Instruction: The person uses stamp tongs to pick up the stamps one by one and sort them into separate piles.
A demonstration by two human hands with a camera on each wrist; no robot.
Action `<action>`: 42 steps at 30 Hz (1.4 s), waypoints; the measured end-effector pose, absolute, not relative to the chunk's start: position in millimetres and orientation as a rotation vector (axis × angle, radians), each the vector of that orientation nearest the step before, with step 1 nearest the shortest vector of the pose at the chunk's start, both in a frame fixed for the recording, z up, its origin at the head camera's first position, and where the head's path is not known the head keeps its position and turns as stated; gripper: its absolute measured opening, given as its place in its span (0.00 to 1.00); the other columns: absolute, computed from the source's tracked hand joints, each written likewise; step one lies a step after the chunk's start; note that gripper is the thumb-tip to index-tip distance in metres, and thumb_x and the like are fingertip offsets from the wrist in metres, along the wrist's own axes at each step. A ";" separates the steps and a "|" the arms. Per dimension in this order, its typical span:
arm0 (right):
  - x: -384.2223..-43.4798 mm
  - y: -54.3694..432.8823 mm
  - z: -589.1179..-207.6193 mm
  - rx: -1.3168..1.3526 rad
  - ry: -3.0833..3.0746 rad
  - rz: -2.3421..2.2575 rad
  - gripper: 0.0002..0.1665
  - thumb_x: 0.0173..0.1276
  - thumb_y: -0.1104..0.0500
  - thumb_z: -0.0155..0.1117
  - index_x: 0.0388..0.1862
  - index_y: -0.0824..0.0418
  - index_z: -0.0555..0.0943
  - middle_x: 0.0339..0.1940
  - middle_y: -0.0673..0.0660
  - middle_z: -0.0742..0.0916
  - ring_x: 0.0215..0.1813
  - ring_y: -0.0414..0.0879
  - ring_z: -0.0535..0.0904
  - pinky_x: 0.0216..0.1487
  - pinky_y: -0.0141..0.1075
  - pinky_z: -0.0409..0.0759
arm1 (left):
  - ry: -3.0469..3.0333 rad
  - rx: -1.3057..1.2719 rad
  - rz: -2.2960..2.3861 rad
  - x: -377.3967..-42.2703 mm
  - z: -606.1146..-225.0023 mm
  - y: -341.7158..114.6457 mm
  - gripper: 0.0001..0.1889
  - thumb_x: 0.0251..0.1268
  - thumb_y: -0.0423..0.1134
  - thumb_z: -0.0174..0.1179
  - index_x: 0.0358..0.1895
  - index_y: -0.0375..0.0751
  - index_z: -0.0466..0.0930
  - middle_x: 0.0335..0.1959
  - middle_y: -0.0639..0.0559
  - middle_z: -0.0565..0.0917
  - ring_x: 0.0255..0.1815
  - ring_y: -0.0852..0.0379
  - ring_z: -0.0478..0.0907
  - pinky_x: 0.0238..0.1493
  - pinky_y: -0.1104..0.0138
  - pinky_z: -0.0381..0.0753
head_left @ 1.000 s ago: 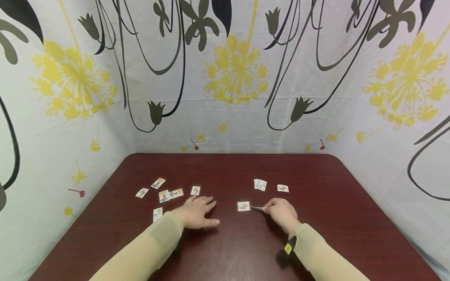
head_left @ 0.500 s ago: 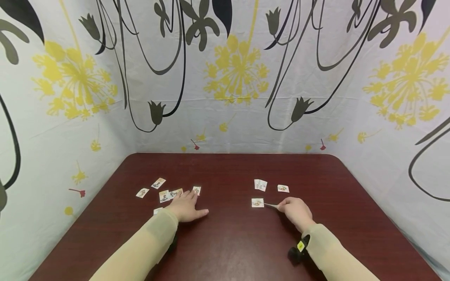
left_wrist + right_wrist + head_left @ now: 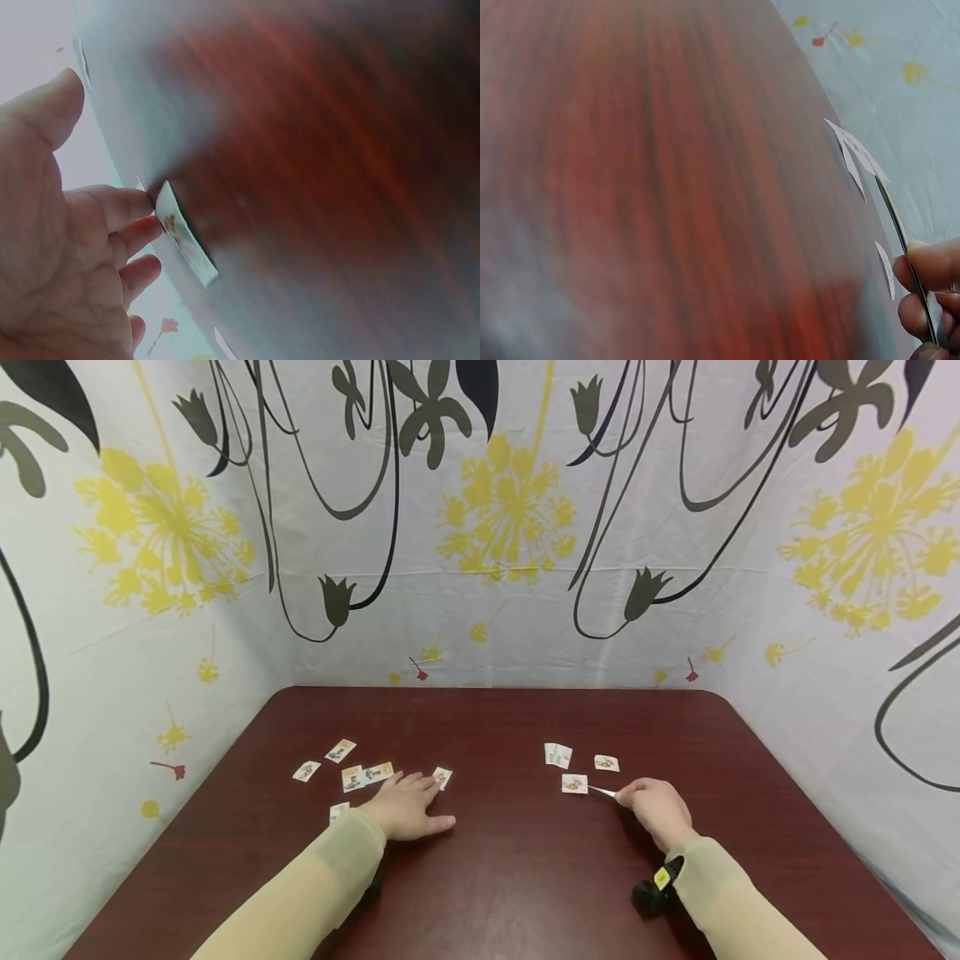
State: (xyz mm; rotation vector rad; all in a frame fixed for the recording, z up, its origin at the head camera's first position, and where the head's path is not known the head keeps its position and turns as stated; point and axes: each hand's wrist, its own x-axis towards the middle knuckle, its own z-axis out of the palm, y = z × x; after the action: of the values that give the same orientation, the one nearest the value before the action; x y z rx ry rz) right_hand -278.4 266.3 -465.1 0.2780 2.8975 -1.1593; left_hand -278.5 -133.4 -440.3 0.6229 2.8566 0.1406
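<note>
The left hand (image 3: 408, 807) is unclenched and grasps nothing; its fingers are spread and straight over the dark red bench (image 3: 495, 893). Its fingertips touch the edge of one picture card (image 3: 444, 779), at about one to two o'clock from the hand.

The right hand (image 3: 656, 810) is grasping a pair of tweezers (image 3: 602, 792), pinched between thumb and fingers. At their tip, between nine and ten o'clock from that hand, is another small card (image 3: 574, 784); whether it is lifted off the bench, I cannot tell. From this card, two overlapping cards (image 3: 558, 755) lie near at eleven o'clock and a single card (image 3: 607, 763) at two.

From the left hand, two adjoining cards (image 3: 377, 772) lie at ten o'clock, with a slanted card (image 3: 341, 751) beyond them. The outermost card (image 3: 306, 771) is also near ten, and a partly covered card (image 3: 339, 811) sits at nine.
</note>
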 end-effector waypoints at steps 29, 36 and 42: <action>-289.9 295.7 -465.7 0.441 2.889 -1.202 0.15 0.62 0.54 0.61 0.40 0.62 0.87 0.44 0.62 0.83 0.43 0.54 0.72 0.37 0.40 0.67 | 2.744 0.965 0.034 -246.2 -433.7 -98.8 0.41 0.64 0.71 0.45 0.73 0.47 0.62 0.73 0.55 0.62 0.75 0.51 0.54 0.73 0.50 0.47; -289.4 295.6 -463.9 0.412 2.941 -1.081 0.17 0.62 0.53 0.61 0.41 0.63 0.86 0.46 0.63 0.84 0.44 0.54 0.77 0.40 0.42 0.71 | 2.728 0.981 0.033 -242.4 -433.0 -95.9 0.42 0.64 0.72 0.43 0.74 0.49 0.60 0.74 0.57 0.60 0.75 0.53 0.53 0.73 0.51 0.45; -284.8 294.7 -458.9 0.392 2.969 -0.996 0.19 0.62 0.50 0.61 0.41 0.64 0.85 0.42 0.62 0.86 0.42 0.53 0.78 0.39 0.44 0.72 | 2.731 0.977 0.026 -241.4 -432.9 -95.4 0.42 0.64 0.72 0.44 0.74 0.49 0.60 0.74 0.57 0.60 0.75 0.53 0.53 0.73 0.51 0.46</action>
State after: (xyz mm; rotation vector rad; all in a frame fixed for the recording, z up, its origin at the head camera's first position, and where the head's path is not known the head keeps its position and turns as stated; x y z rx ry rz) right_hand -284.8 294.7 -458.9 0.3918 2.9693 -0.9960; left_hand -241.4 -95.4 -432.9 0.9770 2.7307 0.0261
